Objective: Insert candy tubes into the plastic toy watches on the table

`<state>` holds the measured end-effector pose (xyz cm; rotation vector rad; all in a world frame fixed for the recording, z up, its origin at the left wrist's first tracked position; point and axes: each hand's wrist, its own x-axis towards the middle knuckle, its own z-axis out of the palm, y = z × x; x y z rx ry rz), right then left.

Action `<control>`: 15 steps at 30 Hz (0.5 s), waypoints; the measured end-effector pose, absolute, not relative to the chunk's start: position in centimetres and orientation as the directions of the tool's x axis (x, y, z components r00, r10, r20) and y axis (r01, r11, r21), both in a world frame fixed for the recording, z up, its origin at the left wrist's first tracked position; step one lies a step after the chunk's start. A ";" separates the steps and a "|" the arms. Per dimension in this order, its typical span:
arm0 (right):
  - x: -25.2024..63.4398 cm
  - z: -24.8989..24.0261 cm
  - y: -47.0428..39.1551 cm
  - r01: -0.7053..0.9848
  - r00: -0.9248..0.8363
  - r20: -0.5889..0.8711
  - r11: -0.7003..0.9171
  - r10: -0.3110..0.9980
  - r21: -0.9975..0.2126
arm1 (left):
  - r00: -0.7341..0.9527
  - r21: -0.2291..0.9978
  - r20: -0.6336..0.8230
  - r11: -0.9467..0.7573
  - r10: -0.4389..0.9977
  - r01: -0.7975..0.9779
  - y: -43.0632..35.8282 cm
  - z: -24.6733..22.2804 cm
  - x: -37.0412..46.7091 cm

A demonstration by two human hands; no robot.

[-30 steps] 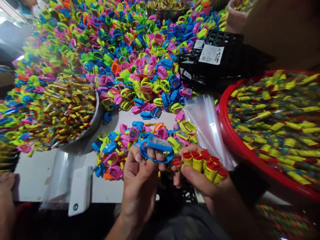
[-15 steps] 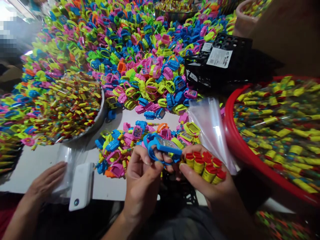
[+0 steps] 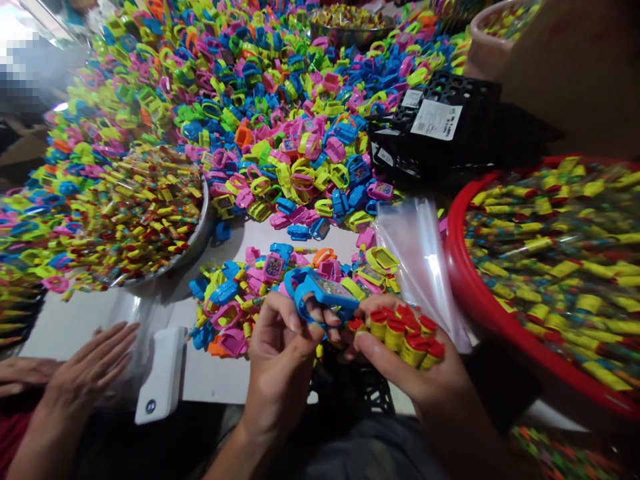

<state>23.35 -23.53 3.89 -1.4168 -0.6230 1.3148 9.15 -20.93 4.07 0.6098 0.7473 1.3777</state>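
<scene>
My left hand point(image 3: 280, 353) pinches a blue toy watch point(image 3: 333, 293) by its looped strap, in front of my body. Close beside it, my right hand point(image 3: 420, 373) is wrapped round a bunch of several small yellow candy tubes point(image 3: 395, 333) with red ends. The right fingertips reach near the watch face, and whether they touch it I cannot tell. Just behind my hands lies a small heap of toy watches and candy tubes point(image 3: 235, 293) in pink, blue, yellow and orange.
A metal bowl of candy tubes point(image 3: 197, 243) stands left, a red tub point(image 3: 457, 247) right. Clear plastic bags point(image 3: 420, 260) lie beside the tub, near black baskets point(image 3: 450, 127). A big watch pile point(image 3: 280, 87) fills the back. A co-worker's hands point(image 3: 85, 367) rest left of a white device point(image 3: 163, 373).
The blue watch has tilted slightly, and another red tube end shows near my right thumb. At left, the co-worker's second hand has come into view.
</scene>
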 end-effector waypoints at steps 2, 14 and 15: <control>23.8 3.6 -23.5 -0.331 0.178 -0.417 -0.344 0.891 -0.878 | 0.057 0.762 -0.117 0.126 0.992 -0.635 -20.9 3.9 9.0; 24.9 4.6 -23.2 -0.436 0.018 -0.404 -0.357 0.915 -0.826 | 0.220 0.755 -0.096 0.215 0.971 -0.620 -20.5 3.2 8.8; 24.9 4.5 -23.2 -0.435 0.024 -0.403 -0.353 0.915 -0.828 | 0.219 0.737 -0.108 0.226 0.970 -0.637 -20.5 3.2 8.9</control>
